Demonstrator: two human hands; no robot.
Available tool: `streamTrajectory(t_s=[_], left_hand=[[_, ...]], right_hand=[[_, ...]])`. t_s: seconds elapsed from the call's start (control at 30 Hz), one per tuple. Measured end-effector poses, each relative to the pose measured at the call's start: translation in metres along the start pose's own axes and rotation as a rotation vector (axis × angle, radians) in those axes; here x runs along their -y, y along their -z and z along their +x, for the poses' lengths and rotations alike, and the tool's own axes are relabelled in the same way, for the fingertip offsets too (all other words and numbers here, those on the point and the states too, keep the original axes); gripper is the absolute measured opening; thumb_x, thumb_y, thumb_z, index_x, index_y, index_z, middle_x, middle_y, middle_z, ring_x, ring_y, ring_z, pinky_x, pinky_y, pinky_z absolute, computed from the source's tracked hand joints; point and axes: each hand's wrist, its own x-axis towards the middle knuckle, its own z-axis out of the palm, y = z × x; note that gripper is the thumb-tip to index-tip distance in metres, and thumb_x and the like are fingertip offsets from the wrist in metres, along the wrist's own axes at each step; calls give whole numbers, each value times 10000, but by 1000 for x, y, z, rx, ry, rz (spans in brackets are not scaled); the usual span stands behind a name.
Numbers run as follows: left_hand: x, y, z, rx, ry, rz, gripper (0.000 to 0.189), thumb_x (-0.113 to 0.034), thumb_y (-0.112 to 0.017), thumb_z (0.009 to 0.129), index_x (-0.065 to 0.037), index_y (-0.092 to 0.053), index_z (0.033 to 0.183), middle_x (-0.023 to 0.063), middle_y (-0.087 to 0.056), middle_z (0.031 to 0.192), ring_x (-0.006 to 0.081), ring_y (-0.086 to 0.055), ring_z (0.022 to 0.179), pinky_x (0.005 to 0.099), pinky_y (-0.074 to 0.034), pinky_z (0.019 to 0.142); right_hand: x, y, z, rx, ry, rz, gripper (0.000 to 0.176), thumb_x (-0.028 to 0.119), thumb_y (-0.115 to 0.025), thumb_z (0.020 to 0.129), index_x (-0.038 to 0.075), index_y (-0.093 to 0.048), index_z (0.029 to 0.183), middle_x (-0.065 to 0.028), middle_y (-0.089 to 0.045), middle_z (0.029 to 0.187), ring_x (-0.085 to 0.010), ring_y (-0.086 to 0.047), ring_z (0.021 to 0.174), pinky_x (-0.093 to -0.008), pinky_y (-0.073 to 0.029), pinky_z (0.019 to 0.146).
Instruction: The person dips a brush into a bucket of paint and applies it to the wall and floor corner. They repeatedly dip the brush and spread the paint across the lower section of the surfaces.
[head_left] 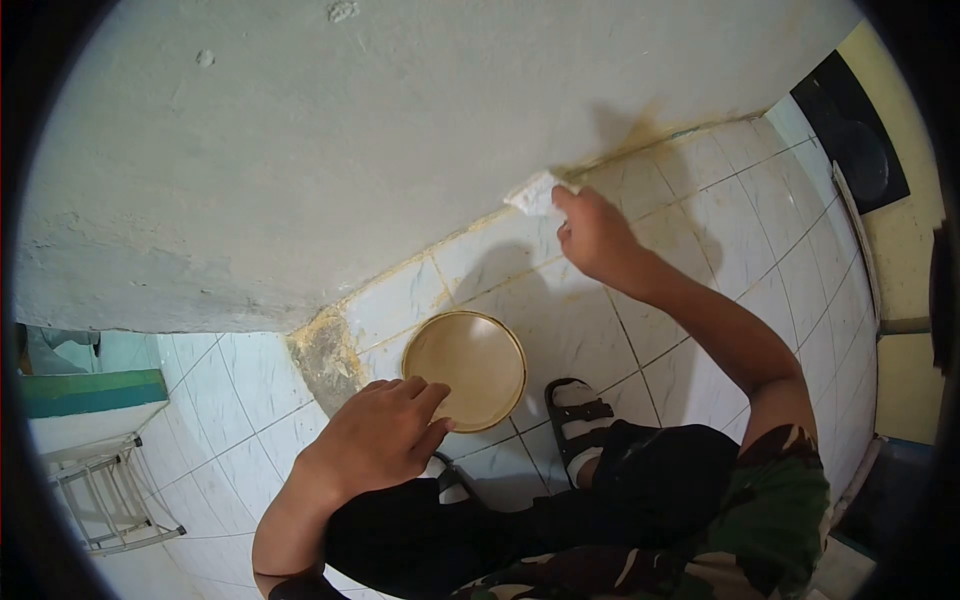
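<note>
My right hand [600, 235] pinches a crumpled white cloth or tissue [537, 194] close to the line where the grey wall [300, 150] meets the tiled floor [560, 310]. A round, shallow beige container [465, 370] with a golden rim stands on the tiles between the wall and my feet. My left hand [385, 435] is at its lower left rim, fingers bent and thumb near the edge; whether it grips the rim is not clear. Yellowish stains run along the foot of the wall.
A bare, crumbly cement patch [330, 355] lies at the wall's corner. My sandalled foot [580, 425] is right of the container. A metal rack [110, 500] stands at the lower left, below a green-edged ledge [95, 393]. A dark panel [850, 130] is at the upper right.
</note>
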Motion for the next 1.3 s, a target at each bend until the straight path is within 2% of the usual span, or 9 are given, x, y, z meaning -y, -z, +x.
streamTrajectory(t_s=[0.23,0.5,0.57,0.67,0.73,0.9,1.07,1.2,1.3], left_hand=[[5,1,0,58,51,-10,386,-275,-596,1026,12,-602,1283,209,-682,1077,392,-662,1039,469,-517,947],[19,1,-1,56,36,-16,397,-292,-579,1039,10,-600,1296,201,-684,1070,386,-664,1041,467,-512,952],[19,3,-1,19,-4,-42,347,-228,-589,1006,41,-608,1225,215,-671,993,401,-676,951,475,-520,927],[21,5,-4,73,35,-29,404,-300,-565,1046,9,-597,1304,201,-684,1062,386,-664,1042,462,-510,959],[22,4,-7,60,29,-32,401,-297,-566,1046,9,-599,1302,200,-684,1056,386,-665,1039,460,-510,959],[23,3,-12,40,4,-38,397,-288,-573,1040,11,-602,1298,195,-685,1038,387,-668,1018,460,-512,944],[17,3,-12,27,-40,-50,390,-281,-582,1031,13,-607,1286,205,-680,1032,397,-663,986,470,-513,918],[12,1,-8,28,-40,-27,390,-280,-583,1029,15,-604,1283,211,-677,1032,402,-661,988,469,-513,918],[6,2,-3,39,-26,0,391,-282,-585,1028,16,-600,1282,216,-678,1044,402,-660,995,471,-512,920]], right_hand=[[-53,-120,18,35,-167,123,290,28,-629,844,-2,-548,1121,-331,-603,995,-508,-626,983,-537,-529,875],[-56,-157,39,65,-241,107,339,29,-628,845,2,-553,1175,-364,-567,1120,-515,-618,1036,-534,-532,904],[-55,-164,37,58,-253,114,341,29,-631,842,-1,-552,1172,-365,-570,1108,-514,-617,1041,-535,-532,904],[-54,-169,39,21,-260,130,333,30,-637,831,-6,-554,1151,-361,-582,1070,-516,-613,1048,-534,-532,898],[-53,-169,41,-5,-254,139,322,31,-641,825,-9,-558,1134,-356,-590,1044,-518,-610,1049,-533,-532,892],[-41,-121,47,-218,-140,168,139,29,-643,805,-26,-608,928,-282,-656,875,-469,-655,932,-532,-524,804],[-15,-16,42,-314,-62,178,234,35,-671,794,-24,-655,1020,-264,-684,900,-454,-672,890,-492,-535,786],[23,81,29,-412,17,242,254,32,-699,823,-29,-637,1061,-224,-682,893,-340,-677,750,-390,-530,714],[42,127,20,-449,4,246,252,12,-687,839,-36,-630,1080,-218,-682,904,-286,-659,704,-350,-515,685]])
